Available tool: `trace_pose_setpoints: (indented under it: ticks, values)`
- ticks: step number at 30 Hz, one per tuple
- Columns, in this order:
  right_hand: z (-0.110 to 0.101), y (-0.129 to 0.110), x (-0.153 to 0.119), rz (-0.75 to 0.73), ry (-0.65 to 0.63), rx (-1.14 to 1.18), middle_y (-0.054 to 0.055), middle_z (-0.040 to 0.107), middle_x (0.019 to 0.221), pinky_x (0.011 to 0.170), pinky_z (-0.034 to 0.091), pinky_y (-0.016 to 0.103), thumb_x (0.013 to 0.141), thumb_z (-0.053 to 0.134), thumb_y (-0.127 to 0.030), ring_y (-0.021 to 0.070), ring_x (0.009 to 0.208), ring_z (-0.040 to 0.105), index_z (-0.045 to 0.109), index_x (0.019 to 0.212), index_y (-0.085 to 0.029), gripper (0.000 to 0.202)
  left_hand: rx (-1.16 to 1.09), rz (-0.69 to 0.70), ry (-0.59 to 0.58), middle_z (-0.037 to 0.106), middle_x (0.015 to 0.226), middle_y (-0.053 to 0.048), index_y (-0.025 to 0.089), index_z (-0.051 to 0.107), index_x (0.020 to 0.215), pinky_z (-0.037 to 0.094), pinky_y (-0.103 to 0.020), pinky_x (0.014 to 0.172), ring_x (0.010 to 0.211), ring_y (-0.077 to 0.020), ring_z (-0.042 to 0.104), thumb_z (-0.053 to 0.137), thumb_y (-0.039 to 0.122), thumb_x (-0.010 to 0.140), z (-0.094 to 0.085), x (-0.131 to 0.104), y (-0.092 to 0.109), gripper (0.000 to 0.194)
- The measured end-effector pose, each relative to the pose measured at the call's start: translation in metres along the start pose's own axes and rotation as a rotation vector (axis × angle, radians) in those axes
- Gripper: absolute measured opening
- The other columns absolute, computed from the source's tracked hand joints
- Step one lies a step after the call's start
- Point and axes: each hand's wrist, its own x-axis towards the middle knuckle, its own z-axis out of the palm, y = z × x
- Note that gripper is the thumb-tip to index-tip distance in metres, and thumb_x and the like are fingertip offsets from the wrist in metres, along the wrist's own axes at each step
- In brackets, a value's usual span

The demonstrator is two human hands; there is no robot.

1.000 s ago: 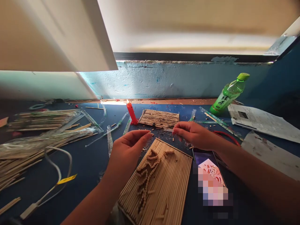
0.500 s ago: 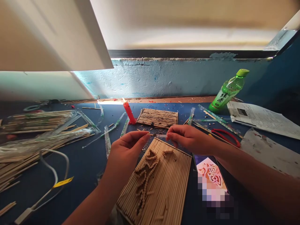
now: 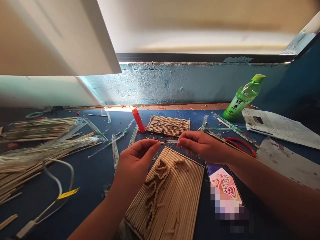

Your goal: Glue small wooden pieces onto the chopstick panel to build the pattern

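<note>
My left hand (image 3: pixel 135 160) pinches a short wooden stick piece (image 3: pixel 162 143) between thumb and fingertips. Opposite it, my right hand (image 3: pixel 200 144) is closed on a thin translucent glue stick (image 3: pixel 172 142), whose darkened tip meets the end of the wooden piece. Both hands hover over the far edge of a panel of parallel wooden sticks (image 3: pixel 186 186). Small stick pieces set on edge form a curving outline (image 3: pixel 156 190) on that panel, with a shorter row (image 3: pixel 179 162) near its top. Loose bits lie on its lower half.
Behind my hands stand a lit red candle (image 3: pixel 138 120) and a smaller stick panel (image 3: pixel 168 125). Bundled sticks (image 3: pixel 47 128) and a white cable (image 3: pixel 58 183) lie left. To the right are a phone (image 3: pixel 226 186), red-handled pliers (image 3: pixel 241 146), papers (image 3: pixel 282 128) and a green bottle (image 3: pixel 241 100).
My right hand has shifted very slightly to the right, and a little more of the glue stick shows between the hands. The left hand keeps almost the same place.
</note>
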Motion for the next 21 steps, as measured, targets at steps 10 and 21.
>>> trace_pose_setpoints:
  ticks: [10, 21]
  values:
    - [-0.0012, 0.0027, -0.0005, -0.033, 0.012, -0.159, 0.001, 0.062, 0.079, 0.066, 0.040, 0.028, 0.097, 0.049, -0.040, 0.0140, 0.070, 0.052, 0.060, 0.096, -0.021, 0.023, 0.004, 0.003, 0.022, 0.075, 0.087, -0.004, 0.018, 0.074, 0.091, 0.050, -0.025, 0.067, 0.082, -0.0196, 0.068, 0.080, 0.042, 0.074, -0.0020, 0.0001, 0.0004, 0.030]
    - [0.0013, -0.0020, -0.0014, -0.079, 0.034, -0.075, 0.001, 0.061, 0.078, 0.064, 0.040, 0.027, 0.096, 0.051, -0.039, 0.0134, 0.069, 0.051, 0.059, 0.097, -0.021, 0.020, 0.059, 0.028, 0.017, 0.075, 0.084, -0.006, 0.017, 0.074, 0.090, 0.051, -0.028, 0.069, 0.078, -0.0204, 0.068, 0.077, 0.043, 0.076, -0.0003, -0.0006, 0.0003, 0.029]
